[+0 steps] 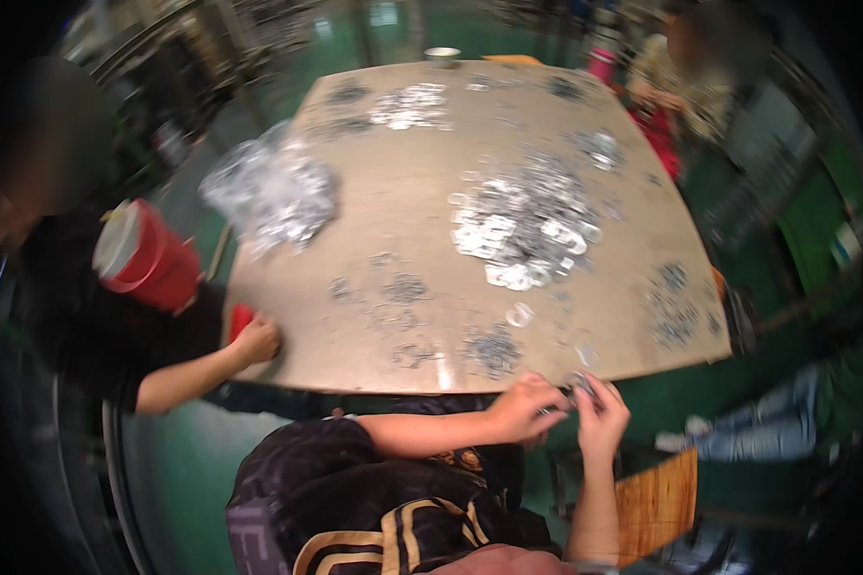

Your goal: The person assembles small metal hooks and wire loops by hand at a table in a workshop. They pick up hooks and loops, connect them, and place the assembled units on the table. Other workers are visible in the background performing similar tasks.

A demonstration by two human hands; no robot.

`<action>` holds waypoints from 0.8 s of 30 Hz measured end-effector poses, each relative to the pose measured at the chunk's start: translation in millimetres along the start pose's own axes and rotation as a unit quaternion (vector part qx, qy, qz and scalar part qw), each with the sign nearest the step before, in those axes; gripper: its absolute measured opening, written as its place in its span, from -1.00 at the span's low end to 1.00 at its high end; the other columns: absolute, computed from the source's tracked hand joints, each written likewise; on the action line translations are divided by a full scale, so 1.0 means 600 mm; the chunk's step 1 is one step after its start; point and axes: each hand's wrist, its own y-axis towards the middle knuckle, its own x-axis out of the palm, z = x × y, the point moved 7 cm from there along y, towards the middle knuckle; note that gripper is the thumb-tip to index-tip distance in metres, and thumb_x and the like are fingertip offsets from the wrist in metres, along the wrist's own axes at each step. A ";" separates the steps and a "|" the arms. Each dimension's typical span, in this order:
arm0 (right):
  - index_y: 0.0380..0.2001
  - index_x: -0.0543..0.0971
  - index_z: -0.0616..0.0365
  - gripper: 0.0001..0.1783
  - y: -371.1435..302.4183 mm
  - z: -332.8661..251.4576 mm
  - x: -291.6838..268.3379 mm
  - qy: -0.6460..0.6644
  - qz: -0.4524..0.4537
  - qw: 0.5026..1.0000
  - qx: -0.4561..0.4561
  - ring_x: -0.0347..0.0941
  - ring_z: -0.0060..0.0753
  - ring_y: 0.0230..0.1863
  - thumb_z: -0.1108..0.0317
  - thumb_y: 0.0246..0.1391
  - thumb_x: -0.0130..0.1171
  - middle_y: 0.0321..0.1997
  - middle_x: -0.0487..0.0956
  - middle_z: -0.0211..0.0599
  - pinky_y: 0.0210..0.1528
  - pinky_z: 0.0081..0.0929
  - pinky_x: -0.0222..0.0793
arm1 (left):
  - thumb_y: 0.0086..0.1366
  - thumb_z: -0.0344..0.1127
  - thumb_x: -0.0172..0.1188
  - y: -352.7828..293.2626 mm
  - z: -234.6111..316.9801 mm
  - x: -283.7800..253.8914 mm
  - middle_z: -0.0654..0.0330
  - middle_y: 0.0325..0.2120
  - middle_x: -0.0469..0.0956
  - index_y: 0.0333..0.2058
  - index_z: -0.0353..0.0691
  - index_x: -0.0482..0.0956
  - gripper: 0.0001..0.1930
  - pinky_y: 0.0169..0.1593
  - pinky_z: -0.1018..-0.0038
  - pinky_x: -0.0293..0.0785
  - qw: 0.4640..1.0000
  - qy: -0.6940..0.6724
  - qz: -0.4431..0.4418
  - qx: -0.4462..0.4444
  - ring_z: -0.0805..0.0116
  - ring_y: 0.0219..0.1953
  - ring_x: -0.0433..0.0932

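Note:
Close together at the table's near edge, my two hands are closed at the fingertips. My right hand (601, 417) pinches a small grey metal part (579, 381), blurred by motion. My left hand (523, 410) meets it from the left, with fingers curled around something small and dark that I cannot make out. Just beyond them lies a heap of small thin metal pieces (494, 351). A loose pale ring-shaped part (520, 315) rests a little farther off. Beyond that, a large pile of shiny flat metal parts (523, 225) covers the table's right middle.
Across the tan table (374, 211) are smaller scatters of metal pieces (673, 307). A clear plastic bag (273, 192) lies at its left edge. On the left, a person's hand (259, 340) rests near a red bucket (153, 257). Another person sits far right. A wooden stool (657, 508) stands beside me.

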 end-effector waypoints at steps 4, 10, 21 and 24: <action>-0.14 0.59 0.40 -0.74 -0.026 -0.010 0.008 -0.014 -0.020 1.000 0.002 0.47 -0.60 -0.43 0.63 0.05 0.15 -0.37 0.48 -0.32 -0.46 -0.67 0.43 | 0.06 -0.39 0.33 -0.020 -0.014 0.005 0.26 -0.49 0.57 -0.39 -0.13 0.56 -0.86 -0.09 0.32 0.34 1.000 0.013 -0.003 -0.011 0.22 -0.35 0.54; -0.15 0.60 0.37 -0.74 -0.045 -0.010 0.005 -0.025 0.002 1.000 -0.009 0.50 -0.54 -0.42 0.64 0.04 0.15 -0.34 0.52 -0.26 -0.44 -0.63 0.47 | 0.06 -0.41 0.32 -0.025 -0.005 0.011 0.25 -0.52 0.55 -0.40 -0.14 0.55 -0.87 -0.10 0.33 0.36 1.000 0.003 -0.028 0.004 0.23 -0.37 0.55; -0.19 0.60 0.35 -0.77 -0.064 -0.009 -0.029 -0.123 0.045 0.990 -0.053 0.56 -0.48 -0.39 0.66 0.04 0.13 -0.34 0.50 -0.25 -0.38 -0.63 0.50 | 0.10 -0.42 0.25 0.074 -0.124 -0.044 0.09 -0.43 0.58 -0.41 -0.27 0.63 -0.92 -0.23 0.28 0.51 0.983 0.181 -0.027 -0.025 0.08 -0.33 0.56; -0.19 0.61 0.33 -0.76 -0.060 -0.013 -0.029 -0.117 0.053 0.991 -0.037 0.56 -0.46 -0.41 0.65 0.03 0.14 -0.35 0.53 -0.22 -0.39 -0.61 0.48 | 0.10 -0.38 0.22 0.108 -0.162 -0.017 0.09 -0.44 0.55 -0.43 -0.29 0.64 -0.89 -0.24 0.27 0.52 0.963 0.261 -0.061 -0.013 0.08 -0.34 0.54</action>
